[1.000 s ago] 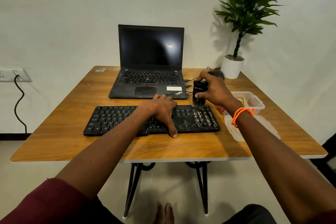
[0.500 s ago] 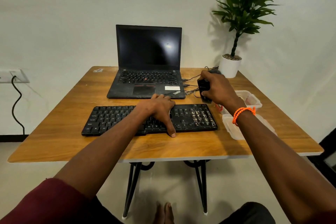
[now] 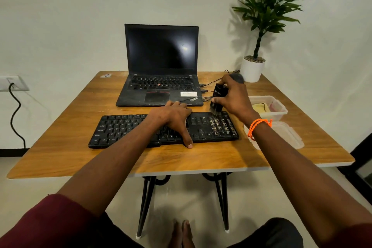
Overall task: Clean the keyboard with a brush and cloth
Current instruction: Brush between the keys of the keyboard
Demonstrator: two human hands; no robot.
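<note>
Your right hand (image 3: 234,97), right of centre in the frame, grips one black brush (image 3: 217,98): fingers curled over its top and far side, thumb pressed on the near side. The brush stands nearly upright, bristles down, touching the back right corner of the keyboard (image 3: 163,130) above the number pad. An orange bracelet (image 3: 258,127) circles that wrist.

Your left hand (image 3: 174,118) lies flat on the middle of the keyboard, fingers straight and close together, reaching the back edge; the thumb is spread wide, its tip on the tabletop (image 3: 60,147) just in front of the keyboard.

One black keyboard, centre frame, lying parallel to the near table edge. One open laptop (image 3: 161,66) behind it, screen dark. One mouse (image 3: 236,77) partly hidden behind your right hand. One clear plastic container (image 3: 279,107) at right, holding something pale yellow, possibly the cloth; cannot tell. One clear lid (image 3: 289,135) in front of it. One potted plant (image 3: 253,66) at the upper right corner of the tabletop.
</note>
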